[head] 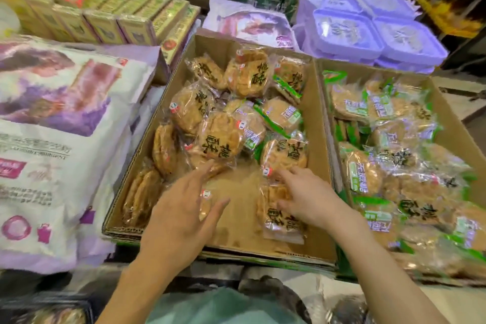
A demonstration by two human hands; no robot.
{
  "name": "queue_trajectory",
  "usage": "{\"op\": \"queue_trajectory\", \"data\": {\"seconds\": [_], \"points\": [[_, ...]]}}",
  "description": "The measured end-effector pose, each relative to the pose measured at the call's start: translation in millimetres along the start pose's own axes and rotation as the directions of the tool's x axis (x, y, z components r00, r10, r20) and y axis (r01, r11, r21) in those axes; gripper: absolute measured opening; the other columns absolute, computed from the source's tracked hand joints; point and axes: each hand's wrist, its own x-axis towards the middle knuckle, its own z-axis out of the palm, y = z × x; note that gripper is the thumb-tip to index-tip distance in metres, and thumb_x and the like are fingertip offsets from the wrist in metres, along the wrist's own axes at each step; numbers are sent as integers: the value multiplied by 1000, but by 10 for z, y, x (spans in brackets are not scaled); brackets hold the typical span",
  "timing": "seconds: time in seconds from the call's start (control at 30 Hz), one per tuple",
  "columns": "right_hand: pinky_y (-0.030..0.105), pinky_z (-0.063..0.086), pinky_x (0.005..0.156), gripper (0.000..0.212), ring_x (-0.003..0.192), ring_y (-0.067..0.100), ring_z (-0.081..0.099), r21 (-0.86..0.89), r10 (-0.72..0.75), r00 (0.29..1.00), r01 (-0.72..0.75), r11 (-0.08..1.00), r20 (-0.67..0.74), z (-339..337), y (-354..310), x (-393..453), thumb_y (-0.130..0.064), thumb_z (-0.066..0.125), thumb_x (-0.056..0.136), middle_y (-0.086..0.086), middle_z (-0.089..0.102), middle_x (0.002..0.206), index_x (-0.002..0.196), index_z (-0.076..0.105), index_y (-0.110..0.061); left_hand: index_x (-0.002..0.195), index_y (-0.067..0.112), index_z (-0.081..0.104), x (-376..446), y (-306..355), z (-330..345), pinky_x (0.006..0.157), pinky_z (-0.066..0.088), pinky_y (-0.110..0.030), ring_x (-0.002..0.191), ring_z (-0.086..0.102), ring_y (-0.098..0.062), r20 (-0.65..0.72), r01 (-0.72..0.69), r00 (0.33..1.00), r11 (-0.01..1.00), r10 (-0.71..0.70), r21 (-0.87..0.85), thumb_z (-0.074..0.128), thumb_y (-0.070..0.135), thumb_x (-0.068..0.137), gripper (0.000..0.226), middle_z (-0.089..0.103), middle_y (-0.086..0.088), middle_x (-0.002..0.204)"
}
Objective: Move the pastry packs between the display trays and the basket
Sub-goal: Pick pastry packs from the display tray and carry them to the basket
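A cardboard display tray in front of me holds several clear packs of round golden pastries with black lettering. My left hand reaches into its near part with fingers spread, lying over a pastry pack by the bare cardboard floor. My right hand lies with straight fingers on another pastry pack at the tray's near right. A second cardboard tray to the right is heaped with green-labelled pastry packs. No basket is clearly seen.
A large white and purple bag lies to the left of the tray. Yellow boxes stand at the back left, purple lidded tubs at the back right. Shelving rises at the far right.
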Motion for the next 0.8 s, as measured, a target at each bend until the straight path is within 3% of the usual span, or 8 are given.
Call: {"op": "queue_trajectory", "data": {"seconds": [0.17, 0.3, 0.4, 0.47, 0.6, 0.7, 0.8], "points": [[48, 39, 108, 101, 138, 37, 38, -116, 33, 985, -13, 993, 168, 13, 60, 247, -55, 77, 79, 14, 30, 155, 155, 19, -24, 151, 40, 26, 23, 47, 10, 92, 46, -30, 124, 53, -7, 53, 44, 998, 998, -46, 48, 49, 63, 96, 64, 55, 12, 138], [53, 29, 117, 111, 143, 41, 33, -138, 45, 973, -14, 990, 227, 46, 71, 259, -60, 80, 73, 21, 30, 158, 156, 18, -20, 156, 36, 24, 61, 93, 6, 90, 42, -24, 124, 54, -7, 77, 54, 995, 998, -56, 20, 52, 57, 94, 71, 55, 9, 138], [53, 30, 113, 87, 129, 37, 46, -137, 20, 964, 18, 990, 264, 41, 74, 225, -64, 79, 71, 13, 57, 134, 135, 42, -18, 155, 42, 21, 106, 141, 26, 87, 48, -29, 122, 56, -8, 98, 40, 994, 999, -40, -5, 50, 60, 92, 71, 52, 13, 142], [50, 33, 106, 68, 118, 30, 50, -136, -19, 967, 55, 989, 254, 36, 75, 209, -68, 78, 70, 4, 63, 118, 113, 54, -21, 155, 47, 16, 141, 161, 50, 87, 51, -32, 118, 56, -6, 124, 31, 992, 999, -29, -12, 49, 61, 92, 72, 48, 17, 144], [35, 41, 81, 49, 97, 16, 49, 172, -134, 965, 96, 980, 224, -3, 99, 146, -51, 84, 72, -11, 49, 97, 96, 49, -27, 151, 53, 19, 270, 199, 59, 89, 53, -33, 111, 57, 3, 153, 40, 988, 992, -21, -121, 47, 66, 86, 72, 51, 21, 137], [32, 46, 77, 42, 91, 12, 54, 428, -224, 960, 133, 894, 168, -35, 105, -40, -38, 87, 73, -13, 55, 97, 90, 49, -35, 147, 47, 33, 454, 165, 89, 90, 55, -31, 106, 59, 6, 174, 69, 984, 965, -24, -253, 57, 55, 88, 65, 58, 21, 127], [30, 53, 73, 33, 87, 7, 61, 583, -194, 981, 148, 799, 17, -52, 140, -332, -34, 86, 76, -12, 64, 96, 95, 59, -35, 144, 42, 40, 708, 131, 119, 91, 54, -31, 102, 60, 4, 223, 82, 975, 958, -20, -274, 63, 44, 92, 57, 59, 17, 120]]}}
